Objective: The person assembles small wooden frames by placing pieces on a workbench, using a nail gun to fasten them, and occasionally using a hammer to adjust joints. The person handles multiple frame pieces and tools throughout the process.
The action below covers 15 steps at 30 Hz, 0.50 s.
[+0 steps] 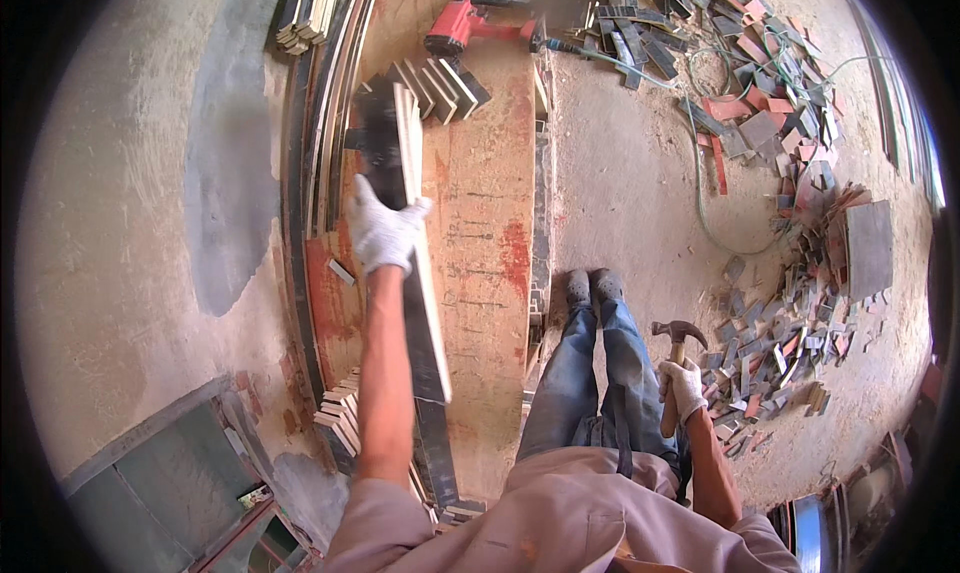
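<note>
My left hand [383,228], in a white glove, grips a long plank [428,343] from above, with the thumb spread over its right edge. The plank has a dark face and pale wood edges, and its far end is blurred. It lies lengthwise over the wooden workbench [485,353]. Low at my right side, my gloved right hand [684,389] is closed around the handle of a claw hammer [680,333], whose metal head points up and away from the bench. Just beyond the plank, several short wooden blocks [437,90] lean in a row.
A red nail gun [462,25] rests at the bench's far end, with a thin hose [697,173] trailing over the floor. Long strips [325,123] line the bench's left edge. Cut board scraps [765,123] litter the floor at right. More short pieces [340,413] are stacked near my left arm.
</note>
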### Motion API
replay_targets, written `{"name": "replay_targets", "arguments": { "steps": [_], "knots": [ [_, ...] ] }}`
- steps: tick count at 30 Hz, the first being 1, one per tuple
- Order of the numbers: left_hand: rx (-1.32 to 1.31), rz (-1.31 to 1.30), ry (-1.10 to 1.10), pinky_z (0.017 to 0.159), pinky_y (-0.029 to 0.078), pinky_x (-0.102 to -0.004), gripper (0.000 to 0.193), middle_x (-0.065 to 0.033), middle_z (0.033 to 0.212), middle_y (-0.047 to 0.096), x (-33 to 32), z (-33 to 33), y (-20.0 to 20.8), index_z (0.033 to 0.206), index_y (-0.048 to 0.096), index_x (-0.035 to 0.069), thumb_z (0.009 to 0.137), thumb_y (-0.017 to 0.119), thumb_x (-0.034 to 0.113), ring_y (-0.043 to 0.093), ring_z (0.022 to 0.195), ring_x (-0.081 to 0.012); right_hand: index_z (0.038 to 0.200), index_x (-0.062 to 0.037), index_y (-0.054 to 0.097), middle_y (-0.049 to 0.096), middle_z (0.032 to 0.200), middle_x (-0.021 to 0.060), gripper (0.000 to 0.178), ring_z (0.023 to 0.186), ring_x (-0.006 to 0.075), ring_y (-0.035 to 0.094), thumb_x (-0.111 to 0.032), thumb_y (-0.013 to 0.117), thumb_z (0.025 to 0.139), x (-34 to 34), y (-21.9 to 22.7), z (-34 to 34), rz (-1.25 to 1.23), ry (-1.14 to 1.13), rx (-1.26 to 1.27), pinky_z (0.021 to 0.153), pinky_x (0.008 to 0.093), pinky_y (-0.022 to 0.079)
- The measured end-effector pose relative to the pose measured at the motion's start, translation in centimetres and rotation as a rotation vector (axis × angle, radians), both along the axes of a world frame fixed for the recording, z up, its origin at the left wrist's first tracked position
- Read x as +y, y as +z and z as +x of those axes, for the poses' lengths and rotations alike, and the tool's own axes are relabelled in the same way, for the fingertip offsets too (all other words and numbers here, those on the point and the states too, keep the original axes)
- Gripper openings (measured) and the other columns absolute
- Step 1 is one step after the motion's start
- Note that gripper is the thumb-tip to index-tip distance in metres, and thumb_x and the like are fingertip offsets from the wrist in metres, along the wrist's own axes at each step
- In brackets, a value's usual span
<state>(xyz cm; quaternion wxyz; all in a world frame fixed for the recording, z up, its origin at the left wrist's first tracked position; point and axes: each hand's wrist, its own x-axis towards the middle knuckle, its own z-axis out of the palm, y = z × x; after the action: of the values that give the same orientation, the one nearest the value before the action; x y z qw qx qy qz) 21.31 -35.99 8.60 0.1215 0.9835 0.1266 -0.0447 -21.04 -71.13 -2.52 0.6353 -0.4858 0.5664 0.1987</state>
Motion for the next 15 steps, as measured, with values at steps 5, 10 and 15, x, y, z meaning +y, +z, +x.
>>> {"name": "replay_targets", "arguments": {
  "steps": [5, 10, 15],
  "knots": [
    [0.069, 0.128, -0.015, 0.122, 0.038, -0.0496, 0.124, -0.028, 0.164, 0.034, 6.6, 4.8, -4.6, 0.165, 0.023, 0.013, 0.068, 0.096, 0.041, 0.035, 0.151, -0.0436, 0.085, -0.0054, 0.057, 0.057, 0.062, 0.005, 0.015, 0.044, 0.0173, 0.054, -0.014, 0.068, 0.088, -0.4, 0.8, 1.0, 0.026, 0.053, -0.027, 0.041, 0.0334, 0.047],
    [0.194, -0.066, -0.013, 0.12, 0.04, -0.0483, 0.129, -0.0281, 0.164, 0.034, 5.2, 5.8, -8.0, 0.167, 0.017, 0.018, 0.068, 0.095, 0.042, 0.036, 0.15, -0.043, 0.092, -0.0036, 0.06, 0.061, 0.067, 0.0064, 0.014, 0.052, 0.019, 0.061, -0.016, 0.067, 0.09, -1.0, 2.1, 1.0, -0.004, 0.091, -0.02, 0.045, 0.0354, 0.051],
    [0.025, -0.123, -0.237, 0.128, 0.027, -0.0381, 0.125, -0.0222, 0.167, 0.031, 11.6, 7.6, -12.4, 0.164, 0.021, 0.004, 0.066, 0.096, 0.023, 0.033, 0.154, -0.0338, 0.095, -0.0074, 0.063, 0.057, 0.068, 0.0005, 0.016, 0.052, 0.0121, 0.053, -0.019, 0.071, 0.087, -1.6, 4.5, 3.7, -0.115, 0.113, 0.037, 0.045, 0.0294, 0.042]
  ]
}}
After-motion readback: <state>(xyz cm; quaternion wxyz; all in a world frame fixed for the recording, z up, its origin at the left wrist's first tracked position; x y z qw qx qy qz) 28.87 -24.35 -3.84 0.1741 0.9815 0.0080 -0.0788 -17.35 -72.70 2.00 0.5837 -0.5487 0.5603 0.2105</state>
